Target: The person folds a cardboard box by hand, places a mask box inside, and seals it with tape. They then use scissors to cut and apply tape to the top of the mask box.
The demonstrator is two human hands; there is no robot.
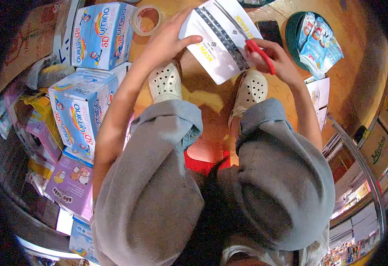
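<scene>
My left hand (174,40) grips the left edge of a white mask box (209,55), thumb lying on its printed face and the other fingers mostly hidden. Black patterned bands and yellow "MASK" lettering run across the box. My right hand (276,62) is closed around red-handled scissors (265,57) at the box's right edge. The box is held over the wooden floor, just beyond the white clogs (165,82) on my feet.
Blue-and-white Unimino boxes (98,37) are stacked on the left, above a purple box (72,184). A tape roll (159,22) lies near my left hand. To the right are a dark phone (270,33), a round green container (293,37) with blue packets (320,51), and a carton (378,153).
</scene>
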